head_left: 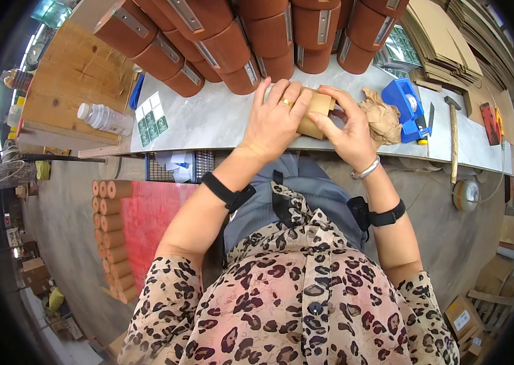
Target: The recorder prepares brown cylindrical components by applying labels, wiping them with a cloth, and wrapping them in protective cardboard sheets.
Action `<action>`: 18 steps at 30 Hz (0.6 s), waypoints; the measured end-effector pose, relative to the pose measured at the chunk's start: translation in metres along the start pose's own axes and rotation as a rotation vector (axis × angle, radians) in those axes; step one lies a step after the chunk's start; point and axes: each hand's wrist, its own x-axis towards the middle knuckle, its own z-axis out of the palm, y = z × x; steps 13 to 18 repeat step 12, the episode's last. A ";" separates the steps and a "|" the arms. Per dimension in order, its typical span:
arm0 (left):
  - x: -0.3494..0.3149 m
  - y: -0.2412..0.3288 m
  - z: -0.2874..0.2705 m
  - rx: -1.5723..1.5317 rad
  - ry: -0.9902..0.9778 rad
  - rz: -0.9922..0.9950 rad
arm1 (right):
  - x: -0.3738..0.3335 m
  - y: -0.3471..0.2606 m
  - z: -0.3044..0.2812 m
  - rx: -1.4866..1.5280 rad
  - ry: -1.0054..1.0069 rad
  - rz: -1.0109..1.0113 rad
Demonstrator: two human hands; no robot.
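Above the front edge of the grey work table (208,131), both my hands are on a small tan cardboard piece (313,126). Its exact shape is partly hidden by my fingers. My left hand (274,118), with a ring on it, lies over the piece's left side, fingers curled round it. My right hand (351,128) grips the right side between thumb and fingers. Close by my right hand sits a wad of crumpled brown paper (382,118). Just beyond my hands stand stacked reddish-brown pots (232,48) with metal strips on their sides.
Left on the table lie a sheet of green and white stickers (152,121) and a white bottle (105,117). To the right are a blue tape dispenser (404,103), a hammer (454,134) and flat cardboard stacks (445,42). Brown rolls (114,222) border a red board (153,219) below.
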 end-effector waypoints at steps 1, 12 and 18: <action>0.002 0.000 -0.008 0.003 -0.004 -0.001 | -0.003 0.003 0.001 0.005 -0.001 0.001; -0.016 -0.048 -0.052 -1.382 -0.284 -1.141 | -0.026 -0.007 0.010 -0.082 0.006 -0.087; -0.016 -0.048 -0.052 -1.382 -0.284 -1.141 | -0.026 -0.007 0.010 -0.082 0.006 -0.087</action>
